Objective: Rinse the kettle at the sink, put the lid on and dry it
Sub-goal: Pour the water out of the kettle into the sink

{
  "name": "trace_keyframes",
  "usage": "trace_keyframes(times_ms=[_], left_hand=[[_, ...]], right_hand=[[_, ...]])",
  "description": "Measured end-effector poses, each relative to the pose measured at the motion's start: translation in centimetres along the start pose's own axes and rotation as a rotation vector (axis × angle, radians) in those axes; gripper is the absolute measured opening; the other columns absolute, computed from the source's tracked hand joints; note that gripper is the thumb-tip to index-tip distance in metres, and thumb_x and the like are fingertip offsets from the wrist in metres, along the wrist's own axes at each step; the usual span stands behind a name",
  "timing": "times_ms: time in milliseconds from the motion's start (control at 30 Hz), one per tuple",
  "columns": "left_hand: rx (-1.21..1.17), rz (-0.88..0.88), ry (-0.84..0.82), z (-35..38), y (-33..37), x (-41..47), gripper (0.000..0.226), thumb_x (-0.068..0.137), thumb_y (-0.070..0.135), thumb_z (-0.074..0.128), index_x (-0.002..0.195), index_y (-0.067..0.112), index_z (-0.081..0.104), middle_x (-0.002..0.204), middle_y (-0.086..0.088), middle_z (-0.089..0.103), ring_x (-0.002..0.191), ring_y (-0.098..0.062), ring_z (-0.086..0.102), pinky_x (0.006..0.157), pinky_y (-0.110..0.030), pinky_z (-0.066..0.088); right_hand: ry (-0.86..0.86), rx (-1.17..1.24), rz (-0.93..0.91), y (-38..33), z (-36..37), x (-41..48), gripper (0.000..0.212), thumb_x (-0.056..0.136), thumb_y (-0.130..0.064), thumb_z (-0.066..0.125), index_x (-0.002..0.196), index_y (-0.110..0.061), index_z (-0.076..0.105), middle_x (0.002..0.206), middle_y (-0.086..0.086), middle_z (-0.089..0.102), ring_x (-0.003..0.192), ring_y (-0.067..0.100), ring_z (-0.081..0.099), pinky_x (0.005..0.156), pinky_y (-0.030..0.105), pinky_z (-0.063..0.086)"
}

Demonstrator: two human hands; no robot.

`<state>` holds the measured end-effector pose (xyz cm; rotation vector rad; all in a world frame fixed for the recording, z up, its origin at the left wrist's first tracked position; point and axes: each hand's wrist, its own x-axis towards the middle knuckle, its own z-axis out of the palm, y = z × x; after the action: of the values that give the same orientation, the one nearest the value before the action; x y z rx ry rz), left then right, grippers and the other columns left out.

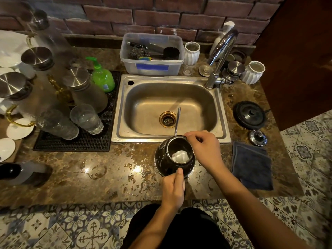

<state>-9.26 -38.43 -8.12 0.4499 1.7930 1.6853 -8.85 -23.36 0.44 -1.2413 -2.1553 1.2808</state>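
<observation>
A dark, shiny kettle [167, 161] with a thin gooseneck spout [177, 119] stands lidless on the wet counter just in front of the steel sink [124, 112]. My left hand [173, 189] grips its handle at the near side. My right hand [204, 148] pinches the far rim of its opening. The chrome lid [258, 137] lies on the counter to the right. Beside it, a dark blue cloth [251, 164] lies folded. The kettle's black base [249, 115] sits further back on the right.
The tap [221, 54] arches at the sink's back right, with no water visible. A plastic tub [152, 53] of utensils stands behind the sink. Glasses [86, 119], carafes and a green soap bottle [103, 78] crowd a black mat on the left. White cups [252, 71] stand at the right.
</observation>
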Motion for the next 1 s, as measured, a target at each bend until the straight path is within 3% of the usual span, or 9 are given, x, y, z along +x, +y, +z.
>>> trace_keyframes(times_ms=[167, 300, 433, 500, 600, 700, 800, 867, 1000], left_hand=[[-0.014, -0.014, -0.018, -0.2, 0.4, 0.0, 0.054, 0.097, 0.050, 0.041, 0.048, 0.029, 0.048, 0.041, 0.010, 0.044, 0.040, -0.001, 0.039, 0.046, -0.016, 0.032], [-0.023, -0.037, -0.054, -0.3, 0.6, -0.1, 0.056, 0.096, 0.055, 0.043, 0.051, 0.023, 0.050, 0.040, 0.005, 0.045, 0.038, -0.006, 0.042, 0.044, -0.024, 0.035], [0.070, -0.072, -0.111, -1.1, 1.1, -0.3, 0.061, 0.094, 0.066, 0.044, 0.055, 0.021, 0.057, 0.047, -0.004, 0.059, 0.044, -0.011, 0.058, 0.052, -0.023, 0.048], [0.178, -0.097, -0.131, -1.8, 1.9, -0.4, 0.063, 0.088, 0.079, 0.044, 0.061, 0.024, 0.060, 0.053, 0.004, 0.062, 0.044, -0.001, 0.054, 0.050, -0.011, 0.040], [0.418, -0.126, -0.128, -3.5, 3.5, -0.4, 0.060, 0.075, 0.092, 0.043, 0.064, 0.034, 0.057, 0.055, 0.017, 0.056, 0.050, 0.002, 0.050, 0.052, -0.014, 0.037], [0.550, -0.036, 0.031, -5.4, 5.7, -0.4, 0.054, 0.078, 0.086, 0.045, 0.076, 0.036, 0.066, 0.072, 0.018, 0.069, 0.071, 0.003, 0.064, 0.063, -0.023, 0.050], [0.478, 0.137, 0.178, -5.4, 9.0, -0.2, 0.032, 0.088, 0.069, 0.055, 0.083, 0.040, 0.067, 0.085, 0.021, 0.071, 0.085, 0.002, 0.065, 0.071, -0.022, 0.052], [0.412, 0.220, 0.191, -4.0, 11.3, 0.0, 0.022, 0.090, 0.059, 0.056, 0.088, 0.040, 0.068, 0.092, 0.023, 0.071, 0.088, 0.000, 0.067, 0.073, -0.013, 0.051], [0.324, 0.306, 0.128, 1.1, 13.6, 0.2, 0.018, 0.096, 0.044, 0.059, 0.098, 0.031, 0.073, 0.096, 0.019, 0.075, 0.095, -0.004, 0.071, 0.079, -0.011, 0.052]], right_hand=[[0.008, -0.014, 0.010, -0.1, 0.1, -0.1, 0.021, 0.095, -0.023, 0.062, 0.092, -0.032, 0.080, 0.096, -0.011, 0.076, 0.099, 0.004, 0.062, 0.093, 0.036, 0.049], [0.004, -0.013, 0.008, -0.2, 0.0, -0.4, 0.024, 0.095, -0.024, 0.061, 0.088, -0.041, 0.076, 0.094, -0.015, 0.074, 0.099, 0.004, 0.061, 0.093, 0.035, 0.049], [-0.043, -0.033, 0.002, -0.4, -0.4, -0.5, 0.020, 0.098, -0.025, 0.060, 0.099, -0.032, 0.079, 0.095, -0.019, 0.071, 0.102, 0.008, 0.062, 0.095, 0.036, 0.049], [-0.074, -0.021, -0.008, -0.4, -0.9, -0.5, 0.020, 0.098, -0.026, 0.060, 0.103, -0.029, 0.079, 0.095, -0.020, 0.071, 0.101, 0.007, 0.063, 0.094, 0.034, 0.050], [-0.110, -0.012, -0.029, -0.1, -1.8, -0.6, 0.023, 0.098, -0.031, 0.060, 0.114, -0.028, 0.076, 0.104, -0.018, 0.072, 0.100, -0.001, 0.063, 0.095, 0.028, 0.050], [-0.123, -0.018, -0.030, 0.6, -3.2, -0.6, 0.030, 0.097, -0.036, 0.062, 0.125, -0.029, 0.071, 0.118, -0.014, 0.071, 0.107, 0.002, 0.064, 0.097, 0.026, 0.050], [-0.130, -0.038, -0.053, 1.8, -5.3, -0.3, 0.032, 0.097, -0.038, 0.062, 0.128, -0.032, 0.068, 0.125, -0.012, 0.068, 0.110, 0.003, 0.062, 0.096, 0.023, 0.047], [-0.134, -0.040, -0.061, 2.8, -7.0, 0.0, 0.033, 0.097, -0.037, 0.062, 0.129, -0.031, 0.067, 0.127, -0.010, 0.068, 0.111, 0.003, 0.062, 0.096, 0.022, 0.047], [-0.125, -0.051, -0.068, 5.2, -10.7, 0.8, 0.033, 0.097, -0.035, 0.063, 0.129, -0.028, 0.068, 0.126, -0.008, 0.069, 0.109, 0.000, 0.062, 0.089, 0.013, 0.046]])
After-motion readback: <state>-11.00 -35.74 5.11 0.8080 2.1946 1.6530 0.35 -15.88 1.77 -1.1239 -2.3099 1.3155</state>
